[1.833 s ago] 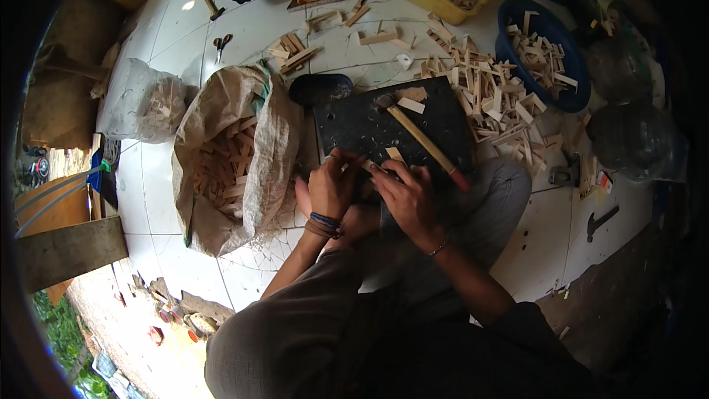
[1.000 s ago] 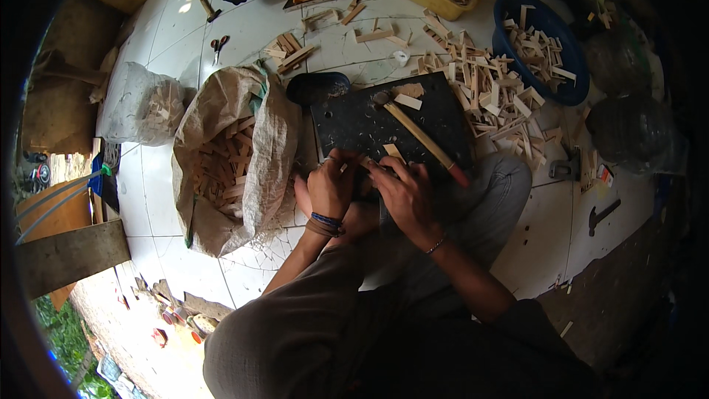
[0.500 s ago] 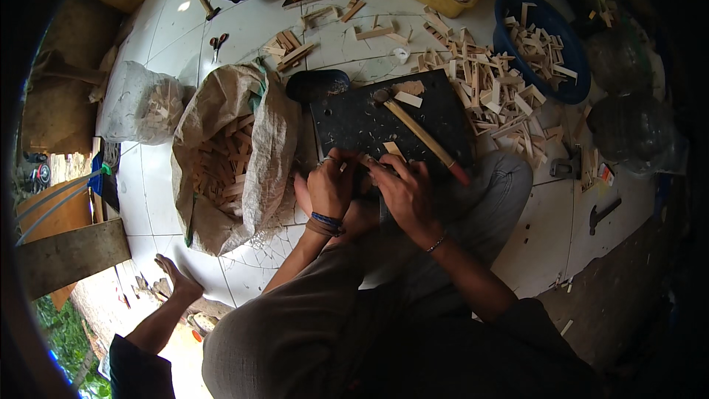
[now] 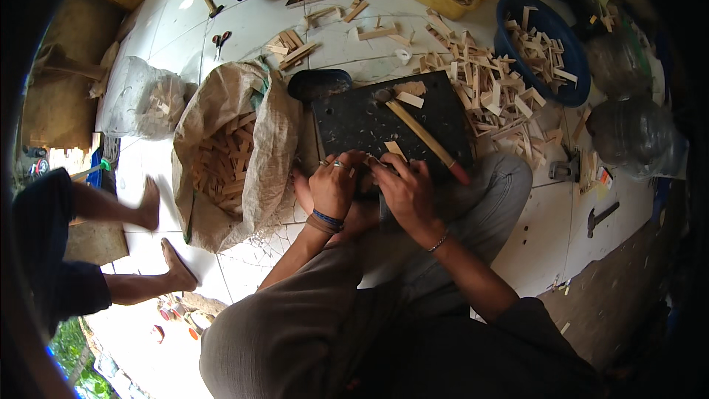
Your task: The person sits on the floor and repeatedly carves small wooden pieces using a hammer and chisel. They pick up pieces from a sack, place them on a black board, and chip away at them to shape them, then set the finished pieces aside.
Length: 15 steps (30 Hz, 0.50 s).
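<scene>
My left hand, with rings and wrist bands, is closed at the near edge of a black board. Beside it, my right hand has its thumb and forefinger pinched. Where the fingertips of both hands meet, a small pale piece shows, mostly hidden by the fingers. A wooden-handled hammer lies across the board, its head at the far side and its reddish handle end close to my right hand. Flat wood pieces rest on the board, one of them just beyond my right fingers.
An open sack of wood pieces stands left of the board, near a dark oval tray. Wood strips are heaped at right, by a blue basin and a yellow tub. Another person's legs are at far left.
My left hand has turned slightly, so its back and rings show more; both hands stay together at the board's edge. At left, the other person has stepped in, both feet now on the tiles.
</scene>
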Motion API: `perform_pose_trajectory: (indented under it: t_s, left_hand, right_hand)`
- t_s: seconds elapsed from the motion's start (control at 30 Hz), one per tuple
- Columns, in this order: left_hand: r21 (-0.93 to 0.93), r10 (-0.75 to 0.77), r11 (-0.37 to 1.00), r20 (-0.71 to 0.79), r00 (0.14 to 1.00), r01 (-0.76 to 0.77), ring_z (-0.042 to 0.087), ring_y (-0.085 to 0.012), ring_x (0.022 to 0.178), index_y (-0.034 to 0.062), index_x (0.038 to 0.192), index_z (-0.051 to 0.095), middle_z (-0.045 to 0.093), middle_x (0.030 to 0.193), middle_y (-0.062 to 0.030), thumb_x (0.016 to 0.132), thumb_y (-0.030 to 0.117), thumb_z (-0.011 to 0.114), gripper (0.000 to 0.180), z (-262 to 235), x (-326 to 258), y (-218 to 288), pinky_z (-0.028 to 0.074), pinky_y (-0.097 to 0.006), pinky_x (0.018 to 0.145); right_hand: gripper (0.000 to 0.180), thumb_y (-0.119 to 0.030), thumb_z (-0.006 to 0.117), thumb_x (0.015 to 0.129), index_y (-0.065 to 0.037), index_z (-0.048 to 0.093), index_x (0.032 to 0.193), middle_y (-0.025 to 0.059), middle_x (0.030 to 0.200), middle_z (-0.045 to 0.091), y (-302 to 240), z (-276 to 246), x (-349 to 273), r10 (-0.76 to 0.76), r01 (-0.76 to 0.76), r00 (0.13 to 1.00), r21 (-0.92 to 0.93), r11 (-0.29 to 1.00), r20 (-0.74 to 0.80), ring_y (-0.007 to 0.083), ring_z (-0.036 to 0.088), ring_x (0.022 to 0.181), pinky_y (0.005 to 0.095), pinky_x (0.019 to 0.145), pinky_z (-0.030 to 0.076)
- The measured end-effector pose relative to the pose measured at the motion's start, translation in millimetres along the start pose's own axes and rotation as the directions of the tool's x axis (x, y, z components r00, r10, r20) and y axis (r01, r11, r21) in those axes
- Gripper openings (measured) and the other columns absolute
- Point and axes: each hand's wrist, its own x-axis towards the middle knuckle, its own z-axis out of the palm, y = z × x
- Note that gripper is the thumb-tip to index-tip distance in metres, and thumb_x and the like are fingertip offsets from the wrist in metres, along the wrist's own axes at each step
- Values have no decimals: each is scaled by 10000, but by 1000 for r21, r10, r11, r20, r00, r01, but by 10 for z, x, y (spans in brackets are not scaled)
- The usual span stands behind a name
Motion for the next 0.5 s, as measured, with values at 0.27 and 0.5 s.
perform_pose_trajectory:
  t_s: [0.27,0.5]
  left_hand:
    - [-147,172,973,-39,984,-176,733,-271,864,120,1231,655,752,1156,-33,849,32,642,392,113,-100,-183,583,-378,759]
    - [-247,-23,969,-39,999,13,737,-308,886,90,1204,633,751,1110,-59,889,67,678,319,137,-106,-142,574,-399,766]
  right_hand:
    - [454,-376,683,969,-112,600,1329,115,1183,593,551,-455,172,133,-161,980,-194,968,-151,311,620,1067,447,940,442]
    - [292,-233,572,1056,13,580,1215,181,1052,595,649,-605,339,149,-145,988,-83,986,38,388,623,922,457,798,509]
